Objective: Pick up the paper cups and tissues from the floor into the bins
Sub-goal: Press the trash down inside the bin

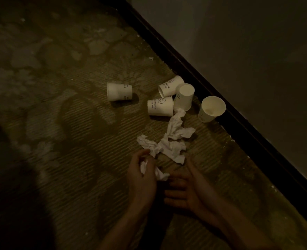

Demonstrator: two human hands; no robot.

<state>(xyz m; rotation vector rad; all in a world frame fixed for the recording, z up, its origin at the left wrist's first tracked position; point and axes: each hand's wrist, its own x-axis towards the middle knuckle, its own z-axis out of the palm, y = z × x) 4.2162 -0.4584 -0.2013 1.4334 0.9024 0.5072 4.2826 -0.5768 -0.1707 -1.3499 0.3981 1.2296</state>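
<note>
Left hand [142, 177] pinches a crumpled tissue [159, 173]; floor tissues [169, 147] lie just beside, 1 o'clock; right hand [183, 192] spread

Left hand [142, 173] gripping tissue [160, 175], right hand [184, 191] relaxed, fingers extended

I see the left hand [142, 175] curled around a crumpled tissue [160, 175], with the right hand [183, 192] open beside it. More tissues [170, 143] and five paper cups [160, 106] lie on the patterned carpet [77, 123] near the dark baseboard [239, 116].
</note>
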